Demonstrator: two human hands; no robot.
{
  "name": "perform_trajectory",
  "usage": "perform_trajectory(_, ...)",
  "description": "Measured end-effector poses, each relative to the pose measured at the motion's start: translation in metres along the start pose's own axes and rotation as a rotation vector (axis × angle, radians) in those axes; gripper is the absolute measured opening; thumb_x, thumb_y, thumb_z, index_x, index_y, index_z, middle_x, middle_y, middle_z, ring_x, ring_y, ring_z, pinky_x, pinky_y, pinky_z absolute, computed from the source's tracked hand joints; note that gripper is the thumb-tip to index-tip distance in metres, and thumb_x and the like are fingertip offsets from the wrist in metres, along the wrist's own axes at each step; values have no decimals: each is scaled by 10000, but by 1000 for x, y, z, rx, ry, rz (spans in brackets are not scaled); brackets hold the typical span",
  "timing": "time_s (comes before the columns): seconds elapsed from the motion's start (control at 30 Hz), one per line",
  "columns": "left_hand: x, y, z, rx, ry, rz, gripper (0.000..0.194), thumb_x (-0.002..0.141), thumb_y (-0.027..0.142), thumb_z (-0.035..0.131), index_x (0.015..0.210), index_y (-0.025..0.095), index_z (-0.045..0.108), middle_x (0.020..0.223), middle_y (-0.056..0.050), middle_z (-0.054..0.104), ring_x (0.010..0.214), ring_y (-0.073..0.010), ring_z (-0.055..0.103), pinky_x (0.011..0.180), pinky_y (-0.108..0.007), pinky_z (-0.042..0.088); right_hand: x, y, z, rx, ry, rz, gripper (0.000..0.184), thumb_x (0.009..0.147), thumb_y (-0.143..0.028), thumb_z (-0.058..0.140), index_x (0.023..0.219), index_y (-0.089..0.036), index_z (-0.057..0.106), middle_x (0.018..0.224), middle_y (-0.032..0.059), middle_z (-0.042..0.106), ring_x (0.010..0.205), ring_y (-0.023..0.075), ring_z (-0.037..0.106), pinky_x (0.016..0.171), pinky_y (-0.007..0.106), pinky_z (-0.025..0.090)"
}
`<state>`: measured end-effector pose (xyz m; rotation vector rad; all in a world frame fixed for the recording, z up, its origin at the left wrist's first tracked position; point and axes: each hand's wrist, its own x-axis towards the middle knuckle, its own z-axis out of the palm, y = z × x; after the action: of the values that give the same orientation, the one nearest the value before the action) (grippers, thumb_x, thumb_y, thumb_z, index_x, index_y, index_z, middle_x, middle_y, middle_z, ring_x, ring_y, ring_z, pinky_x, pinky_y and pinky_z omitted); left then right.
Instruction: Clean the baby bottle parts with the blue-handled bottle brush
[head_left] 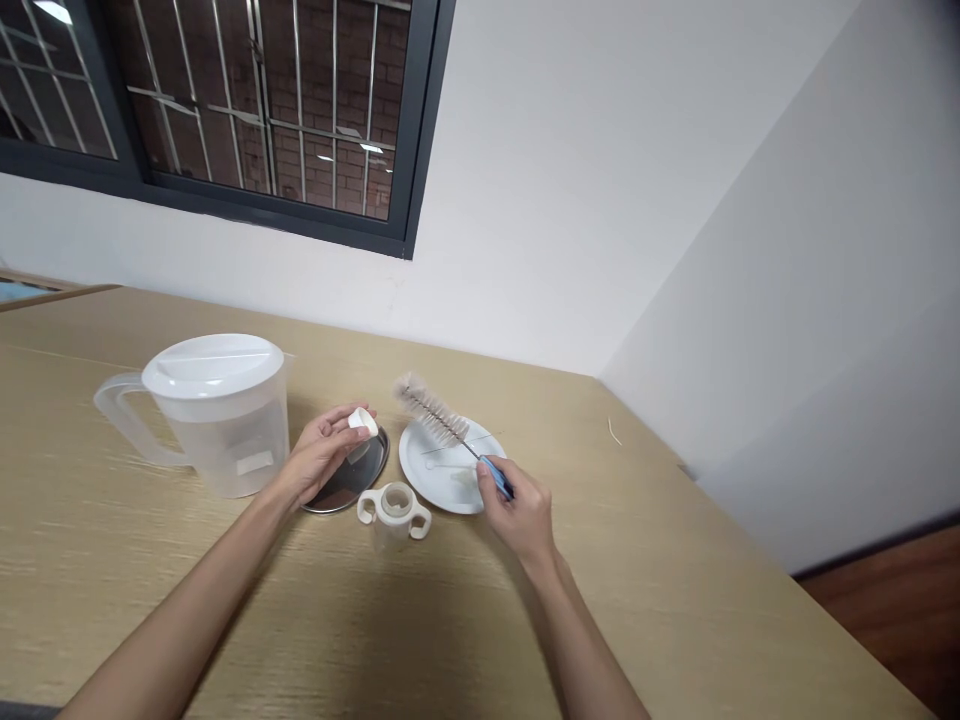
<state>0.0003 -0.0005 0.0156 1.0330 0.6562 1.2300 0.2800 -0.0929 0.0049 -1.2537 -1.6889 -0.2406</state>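
My left hand (324, 452) pinches a small white cap (363, 422) above a round metal tray (367, 476). In my right hand (519, 508) is the blue handle of a bottle brush (439, 415); its pale bristles point up and left over a white plate (420, 470). Between my forearms a clear cup with two cream handles (396, 505) stands upright on the table, its top uncovered. The brush's bristles are apart from the cap. Thin items lie on the plate, partly hidden by the brush, too small to name surely.
To the left stands a large translucent pitcher (232, 430) with a white lid, close to my left forearm. A thin pale strip (614, 432) lies on the wooden table (660, 560) at the right. Behind the table are a white wall and a barred window (262, 110).
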Motion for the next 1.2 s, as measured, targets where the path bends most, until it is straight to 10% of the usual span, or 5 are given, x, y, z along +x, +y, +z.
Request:
perform_trajectory(0.4,5,-4,-7,201,42,139,798,559,236,891,1265,156,525,1084,-120,721,981,-234,697,913,-390,535,-1,1,2,-24,-15,-78,159,903,-248,586,968,-157,699,728,27,706,529,100,576,545,215,436)
perform_trajectory(0.73,2,-6,-5,753,213,530,631,578,381,871,1124,193,617,1110,-109,707,1029,-276,681,969,-458,527,-2,-2,1,33,-99,-85,181,918,-264,562,968,-161,703,789,39,728,553,105,598,554,210,450)
perform_trajectory(1.2,-3,-8,-9,970,227,757,599,711,428,795,1206,214,535,1140,-89,706,1046,-248,686,943,-423,549,0,2,2,-50,-89,-142,184,921,-267,562,964,-155,701,769,39,733,552,106,604,555,215,438)
